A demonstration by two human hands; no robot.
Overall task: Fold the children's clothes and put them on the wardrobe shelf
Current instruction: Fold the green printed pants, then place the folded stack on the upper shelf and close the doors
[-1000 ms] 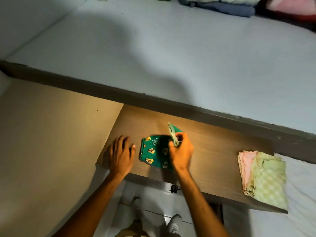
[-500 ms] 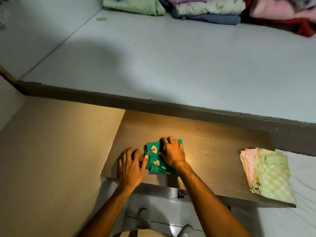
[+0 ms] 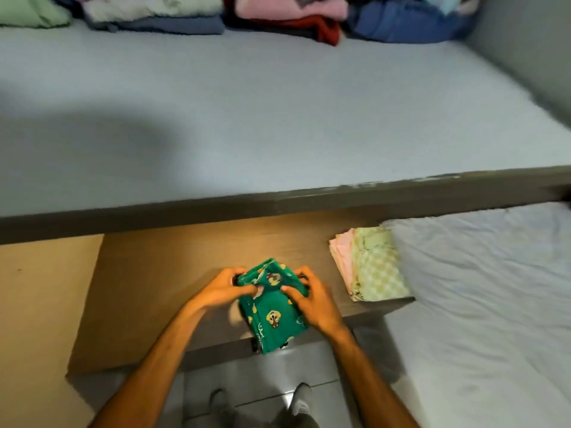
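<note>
A folded green children's garment point(image 3: 273, 316) with yellow cartoon prints is lifted off the brown wooden board point(image 3: 154, 273), its near end hanging past the board's front edge. My left hand point(image 3: 225, 288) grips its left side and my right hand point(image 3: 312, 299) grips its right side. A small stack of folded pink and pale green checked clothes point(image 3: 370, 264) lies at the board's right end. Above the board runs a wide grey shelf point(image 3: 247, 118).
Folded clothes in green, blue, white, pink and red point(image 3: 200, 13) are piled along the back of the shelf. A rumpled white sheet point(image 3: 494, 304) lies to the right. My feet point(image 3: 262, 403) stand on grey floor below. A tan wall panel point(image 3: 37, 304) is at left.
The green garment lay flat on the board with my right hand pressing it. Now both hands grip it and have raised it toward me; the view has tilted up and rightward.
</note>
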